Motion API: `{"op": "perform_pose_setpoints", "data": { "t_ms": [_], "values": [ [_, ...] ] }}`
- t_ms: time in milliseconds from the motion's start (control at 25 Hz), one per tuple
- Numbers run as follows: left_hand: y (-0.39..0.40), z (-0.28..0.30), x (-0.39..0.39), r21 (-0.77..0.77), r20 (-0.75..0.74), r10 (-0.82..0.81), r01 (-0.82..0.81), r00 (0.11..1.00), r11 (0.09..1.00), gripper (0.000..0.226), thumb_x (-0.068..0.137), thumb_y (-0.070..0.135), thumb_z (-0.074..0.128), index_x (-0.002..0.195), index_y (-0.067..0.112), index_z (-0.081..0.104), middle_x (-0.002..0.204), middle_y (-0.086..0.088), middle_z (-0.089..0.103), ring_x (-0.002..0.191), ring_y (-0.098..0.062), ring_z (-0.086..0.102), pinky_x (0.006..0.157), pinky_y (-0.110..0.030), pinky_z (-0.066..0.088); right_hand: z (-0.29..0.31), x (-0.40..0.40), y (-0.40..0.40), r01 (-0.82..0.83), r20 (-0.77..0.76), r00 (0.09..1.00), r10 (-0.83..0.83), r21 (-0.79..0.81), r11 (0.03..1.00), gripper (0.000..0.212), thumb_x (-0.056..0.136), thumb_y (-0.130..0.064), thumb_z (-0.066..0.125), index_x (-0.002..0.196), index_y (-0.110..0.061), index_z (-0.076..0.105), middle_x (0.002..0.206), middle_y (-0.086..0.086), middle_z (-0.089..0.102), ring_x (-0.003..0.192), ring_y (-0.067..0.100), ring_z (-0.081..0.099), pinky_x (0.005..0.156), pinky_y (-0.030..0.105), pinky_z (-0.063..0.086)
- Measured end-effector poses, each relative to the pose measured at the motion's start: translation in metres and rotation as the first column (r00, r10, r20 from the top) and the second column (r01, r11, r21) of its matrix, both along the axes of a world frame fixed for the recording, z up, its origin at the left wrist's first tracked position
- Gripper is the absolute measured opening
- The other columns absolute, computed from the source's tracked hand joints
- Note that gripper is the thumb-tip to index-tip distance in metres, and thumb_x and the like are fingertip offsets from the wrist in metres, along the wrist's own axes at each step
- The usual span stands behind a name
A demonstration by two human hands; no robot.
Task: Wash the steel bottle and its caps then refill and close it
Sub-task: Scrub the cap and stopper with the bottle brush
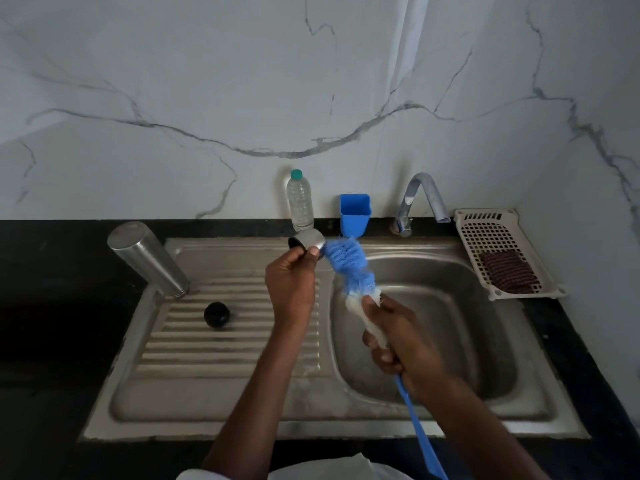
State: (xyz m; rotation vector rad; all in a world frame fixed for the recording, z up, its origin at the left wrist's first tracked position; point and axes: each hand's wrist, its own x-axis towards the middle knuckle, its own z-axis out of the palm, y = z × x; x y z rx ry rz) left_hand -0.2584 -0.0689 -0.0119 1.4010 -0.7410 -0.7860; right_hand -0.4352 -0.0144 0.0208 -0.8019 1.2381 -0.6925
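Steel bottle (147, 259) stands inverted at the far left corner of the sink's ribbed drainboard (228, 341), mouth down, leaning toward the left. A black round cap (216, 315) rests on the drainboard ribs, nearer the viewer than the bottle and apart from it.

Left hand (291, 282) is raised above the seam between drainboard and basin. Its fingers and thumb are curled round a steel cap (307, 241) with a dark interior, held on its side.

Behind the cap, against the marble-patterned wall, a clear plastic bottle (300, 201) with a green lid stands on the black counter (52, 271). A blue holder (355, 213) sits just to its right.

The blue bristles of a bottle brush (349, 268) touch the right end of the steel cap. Right hand (398, 337) grips the brush over the basin (450, 323), fingers wrapped round the white bristles at the lower part of the head; the blue handle runs out below the hand toward the viewer.

A chrome tap (420, 199) stands at the back edge of the sink; no water is seen running. At far right, a cream plastic basket (485, 223) lies on the counter, holding a dark red scrub pad (507, 274).
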Motion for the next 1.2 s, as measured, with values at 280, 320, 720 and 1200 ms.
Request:
{"op": "perform_pose_setpoints", "data": {
  "t_ms": [280, 320, 720, 1200],
  "values": [
    [0.005, 0.028, -0.019, -0.083, 0.095, -0.291, 0.299, 0.952, 0.951, 0.014, 0.1, 0.006, 0.066, 0.097, 0.007, 0.079, 0.085, 0.001, 0.079, 0.084, -0.009, 0.073, 0.079, -0.021, 0.053, -0.015, 0.017, -0.011, 0.103, -0.24, 0.955, -0.176, -0.288, 0.952, 0.008, 0.101, -0.037, 0.062, 0.1, -0.033, 0.069, 0.058, 0.006, 0.057, 0.045, 0.017, 0.049, 0.041, 0.024, 0.036],
    [0.001, 0.03, -0.018, -0.1, 0.07, -0.242, 0.249, 0.968, 0.963, 0.013, 0.099, 0.005, 0.067, 0.094, 0.004, 0.078, 0.08, 0.001, 0.077, 0.079, -0.007, 0.07, 0.076, -0.02, 0.051, -0.011, 0.015, -0.009, 0.157, -0.193, 0.957, -0.217, -0.284, 0.946, 0.012, 0.102, -0.036, 0.061, 0.101, -0.03, 0.071, 0.058, 0.008, 0.055, 0.044, 0.017, 0.047, 0.041, 0.023, 0.035],
    [0.011, 0.014, 0.004, -0.092, -0.551, -0.208, 0.189, 0.808, 0.978, 0.012, 0.097, 0.004, 0.062, 0.099, 0.002, 0.074, 0.096, -0.012, 0.078, 0.093, -0.025, 0.075, 0.085, -0.034, 0.06, -0.002, 0.006, 0.003, 0.007, -0.342, 0.927, -0.154, -0.395, 0.918, 0.019, 0.099, -0.044, 0.062, 0.106, -0.029, 0.072, 0.06, -0.004, 0.06, 0.05, 0.013, 0.055, 0.049, 0.031, 0.045],
    [0.027, 0.014, 0.024, -0.004, -0.494, -0.176, 0.201, 0.852, 0.98, 0.014, 0.099, 0.009, 0.061, 0.096, 0.006, 0.074, 0.094, -0.007, 0.078, 0.092, -0.024, 0.075, 0.085, -0.033, 0.06, 0.003, 0.022, 0.017, -0.08, -0.411, 0.905, -0.109, -0.416, 0.906, 0.016, 0.099, -0.043, 0.061, 0.111, -0.035, 0.069, 0.065, -0.001, 0.064, 0.055, 0.016, 0.06, 0.052, 0.034, 0.049]
  ]
}}
